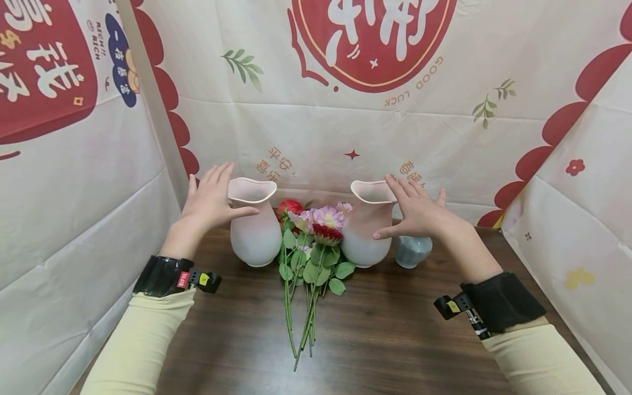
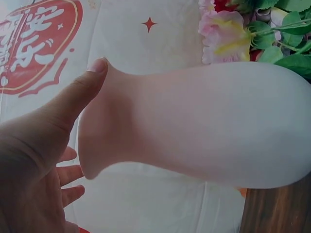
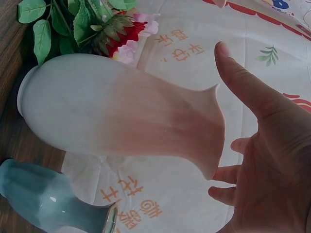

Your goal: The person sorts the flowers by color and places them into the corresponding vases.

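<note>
Head view: my left hand (image 1: 209,195), right hand (image 1: 422,214), fingers spread near rims of pink-white flared left vase (image 1: 254,236), matching right vase (image 1: 362,241), both flanking red-and-pink long-stemmed flower bundle (image 1: 316,271) on brown wooden surface (image 1: 385,340).

The left arm (image 1: 135,334) and right arm (image 1: 545,359) reach forward from the lower corners of the head view, slanting inward, both in pale yellow sleeves (image 1: 123,359). A black band wraps the left wrist (image 1: 163,277) and another the right wrist (image 1: 506,302), each carrying a small device on its inner side. The left grip (image 1: 207,200) is raised, back toward the head camera, fingers extended forward, thumb out toward the middle. The right grip (image 1: 422,214) mirrors it, its fingers slanting forward and inward, its thumb also pointing inward. Both grips stand well apart; the wrist views show each thumb spread from its fingers.
</note>
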`<state>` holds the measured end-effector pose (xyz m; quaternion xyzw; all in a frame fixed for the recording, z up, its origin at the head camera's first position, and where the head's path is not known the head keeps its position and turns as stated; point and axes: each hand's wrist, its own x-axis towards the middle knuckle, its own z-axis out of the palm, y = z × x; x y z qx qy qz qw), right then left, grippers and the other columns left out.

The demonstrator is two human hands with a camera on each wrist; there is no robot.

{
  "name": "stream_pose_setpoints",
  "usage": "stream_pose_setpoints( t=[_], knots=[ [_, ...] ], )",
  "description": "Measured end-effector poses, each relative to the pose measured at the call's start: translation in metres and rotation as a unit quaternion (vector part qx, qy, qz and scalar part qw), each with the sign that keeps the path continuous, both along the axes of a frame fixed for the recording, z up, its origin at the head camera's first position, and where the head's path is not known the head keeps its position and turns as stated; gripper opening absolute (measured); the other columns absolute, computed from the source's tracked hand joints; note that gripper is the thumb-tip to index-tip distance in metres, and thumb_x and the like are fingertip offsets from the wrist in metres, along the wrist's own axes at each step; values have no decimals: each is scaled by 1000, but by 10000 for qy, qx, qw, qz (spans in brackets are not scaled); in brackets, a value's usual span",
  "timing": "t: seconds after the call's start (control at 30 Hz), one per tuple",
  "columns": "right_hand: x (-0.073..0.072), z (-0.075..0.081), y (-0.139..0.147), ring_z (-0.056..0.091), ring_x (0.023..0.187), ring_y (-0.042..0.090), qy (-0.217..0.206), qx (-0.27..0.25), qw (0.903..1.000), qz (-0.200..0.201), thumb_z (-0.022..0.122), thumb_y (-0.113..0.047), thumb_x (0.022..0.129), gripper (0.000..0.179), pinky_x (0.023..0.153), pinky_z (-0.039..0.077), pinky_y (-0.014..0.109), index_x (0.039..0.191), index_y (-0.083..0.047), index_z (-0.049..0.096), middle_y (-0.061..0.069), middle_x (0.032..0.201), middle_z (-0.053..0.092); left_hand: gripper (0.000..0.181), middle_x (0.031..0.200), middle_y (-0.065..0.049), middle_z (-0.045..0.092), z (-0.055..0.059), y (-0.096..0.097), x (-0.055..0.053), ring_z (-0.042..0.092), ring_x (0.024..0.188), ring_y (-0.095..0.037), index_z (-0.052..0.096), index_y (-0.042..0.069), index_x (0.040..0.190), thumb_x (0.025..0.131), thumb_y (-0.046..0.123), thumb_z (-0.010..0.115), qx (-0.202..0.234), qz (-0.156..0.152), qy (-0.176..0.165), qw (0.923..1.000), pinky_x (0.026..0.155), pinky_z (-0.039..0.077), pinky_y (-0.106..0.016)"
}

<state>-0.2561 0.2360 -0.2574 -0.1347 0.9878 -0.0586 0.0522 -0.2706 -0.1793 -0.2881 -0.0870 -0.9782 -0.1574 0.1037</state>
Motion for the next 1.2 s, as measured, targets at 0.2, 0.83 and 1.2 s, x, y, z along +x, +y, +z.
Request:
stream_pose_setpoints(
  t=[0.2,0.83,1.2],
  knots=[
    [0,0,-2,2,153,47,23,7,10000,-4,73,-77,68,134,102,-10,86,161,-21,-6,18,168,4,118,164,-21,20,-5,-9,0,16,152,-42,12,7,160,77,62,76,125,83,-91,9998,119,-1,-71],
    [-6,-3,0,2,153,47,31,-5,10000,60,73,-78,67,135,102,-10,86,161,-22,-5,18,168,3,116,160,-25,27,-38,-26,-1,23,148,-47,18,2,157,77,62,76,360,179,-465,9981,118,7,-73],
    [-16,-4,4,3,153,46,20,-78,10000,57,74,-77,67,135,102,-9,86,161,-20,-3,19,168,5,112,158,-25,31,-60,-20,-6,28,146,-47,20,4,157,78,59,77,519,45,-435,9977,116,11,-75]
  ],
)
